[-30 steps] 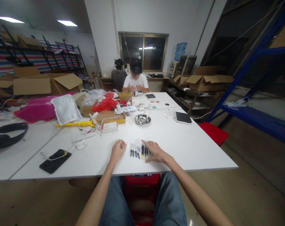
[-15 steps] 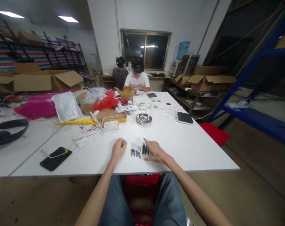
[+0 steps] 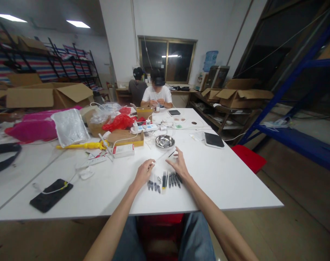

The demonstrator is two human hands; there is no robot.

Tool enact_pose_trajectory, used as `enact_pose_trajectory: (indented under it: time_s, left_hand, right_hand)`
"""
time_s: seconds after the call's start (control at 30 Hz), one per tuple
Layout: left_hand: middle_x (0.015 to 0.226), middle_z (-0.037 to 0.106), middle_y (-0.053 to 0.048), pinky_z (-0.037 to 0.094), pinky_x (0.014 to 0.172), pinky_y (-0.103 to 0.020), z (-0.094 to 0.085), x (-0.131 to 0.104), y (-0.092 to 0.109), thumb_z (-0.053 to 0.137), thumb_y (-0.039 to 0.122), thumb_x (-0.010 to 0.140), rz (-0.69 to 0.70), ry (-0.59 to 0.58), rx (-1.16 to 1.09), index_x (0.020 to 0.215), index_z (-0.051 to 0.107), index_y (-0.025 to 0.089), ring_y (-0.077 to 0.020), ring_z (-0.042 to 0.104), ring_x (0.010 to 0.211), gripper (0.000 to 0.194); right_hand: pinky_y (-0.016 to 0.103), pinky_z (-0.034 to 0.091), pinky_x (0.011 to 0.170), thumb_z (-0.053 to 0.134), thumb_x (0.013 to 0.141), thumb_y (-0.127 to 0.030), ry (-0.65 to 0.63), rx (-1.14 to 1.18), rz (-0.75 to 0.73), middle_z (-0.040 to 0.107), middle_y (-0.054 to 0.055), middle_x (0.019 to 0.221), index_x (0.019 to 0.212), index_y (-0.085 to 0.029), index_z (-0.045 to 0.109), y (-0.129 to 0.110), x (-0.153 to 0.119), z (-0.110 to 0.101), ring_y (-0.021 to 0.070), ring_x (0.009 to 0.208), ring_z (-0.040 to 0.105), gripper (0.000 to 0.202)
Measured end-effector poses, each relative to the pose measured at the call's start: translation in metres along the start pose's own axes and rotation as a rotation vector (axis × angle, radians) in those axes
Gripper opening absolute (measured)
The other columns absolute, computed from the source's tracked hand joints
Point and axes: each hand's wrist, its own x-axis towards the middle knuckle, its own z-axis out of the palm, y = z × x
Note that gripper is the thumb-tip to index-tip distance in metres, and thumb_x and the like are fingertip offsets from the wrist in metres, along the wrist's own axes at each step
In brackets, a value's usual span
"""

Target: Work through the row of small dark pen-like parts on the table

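My left hand (image 3: pixel 144 174) is closed, its fingertips pinching a small pale piece. From there a thin, faint line leads towards a dark slim stick (image 3: pixel 171 154), which looks like a pen refill; whether they are one piece I cannot tell. My right hand (image 3: pixel 180 166) has thumb and fingers apart around this dark stick; a firm grip does not show. Below the hands lie sorted pen parts: clear barrels with dark grips (image 3: pixel 154 186), small metal clips (image 3: pixel 159 180), black refill-like sticks with yellow ends (image 3: pixel 164 180) and black pointed pen pieces (image 3: pixel 175 179).
A shiny metal bowl (image 3: pixel 165 141) stands just beyond my hands. To the left are a white-red box (image 3: pixel 123 150), a power strip (image 3: pixel 144 128), a yellow tool (image 3: pixel 83 145) and a phone (image 3: pixel 51 195) with a cable. A co-worker (image 3: pixel 157 96) sits across the table.
Both hands have moved forward, towards the metal bowl. My right hand has left the row of black pieces, uncovering them, and the dark stick now shows between its fingers.
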Motion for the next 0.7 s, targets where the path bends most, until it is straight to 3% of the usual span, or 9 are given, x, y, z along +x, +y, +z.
enact_pose_trajectory:
  time_s: [0.1, 0.17, 0.27, 0.47, 0.7]
  left_hand:
    - [0.095, 0.07, -0.005, 0.046, 0.081, -0.028, 0.013, 0.021, -0.009, 0.05, 0.029, 0.09, -0.003, -0.043, -0.107, 0.102, 0.067, 0.021, -0.018, 0.064, 0.088, 0.023]
    - [0.093, 0.072, -0.005, 0.048, 0.081, -0.027, 0.019, 0.029, -0.015, 0.054, 0.029, 0.087, -0.031, -0.075, -0.189, 0.099, 0.069, 0.02, -0.0175, 0.065, 0.086, 0.022]
    - [0.09, 0.073, -0.005, 0.048, 0.078, -0.027, 0.025, 0.034, -0.023, 0.057, 0.03, 0.086, -0.076, -0.105, -0.274, 0.099, 0.072, 0.018, -0.017, 0.065, 0.082, 0.023]
    - [0.087, 0.073, -0.004, 0.047, 0.075, -0.026, 0.026, 0.033, -0.028, 0.06, 0.032, 0.083, -0.076, -0.156, -0.292, 0.098, 0.075, 0.018, -0.0172, 0.064, 0.081, 0.024]
    - [0.085, 0.073, -0.003, 0.046, 0.073, -0.025, 0.025, 0.034, -0.025, 0.057, 0.029, 0.084, -0.081, -0.165, -0.286, 0.097, 0.075, 0.018, -0.0155, 0.063, 0.076, 0.025]
  right_hand:
    - [0.041, 0.05, 0.092, 0.076, 0.074, -0.045, -0.166, 0.092, -0.005, 0.045, 0.012, 0.136, 0.13, -0.024, 0.055, 0.017, 0.011, 0.01, 0.0219, 0.1, 0.061, 0.063]
    - [0.04, 0.05, 0.092, 0.077, 0.074, -0.044, -0.208, 0.111, 0.001, 0.045, 0.011, 0.136, 0.116, -0.023, 0.065, 0.023, 0.015, 0.012, 0.0197, 0.097, 0.062, 0.049]
    - [0.039, 0.049, 0.093, 0.078, 0.074, -0.044, -0.187, 0.094, 0.004, 0.045, 0.01, 0.135, 0.113, -0.023, 0.067, 0.026, 0.016, 0.014, 0.0195, 0.099, 0.062, 0.046]
    - [0.038, 0.049, 0.096, 0.078, 0.075, -0.05, -0.191, -0.015, -0.062, 0.047, 0.011, 0.129, 0.112, -0.024, 0.069, 0.026, 0.013, 0.019, 0.027, 0.124, 0.05, 0.046]
    - [0.041, 0.046, 0.101, 0.07, 0.083, -0.048, -0.181, -0.092, -0.071, 0.043, 0.009, 0.13, 0.112, -0.025, 0.067, 0.03, 0.012, 0.019, 0.0243, 0.113, 0.055, 0.037]
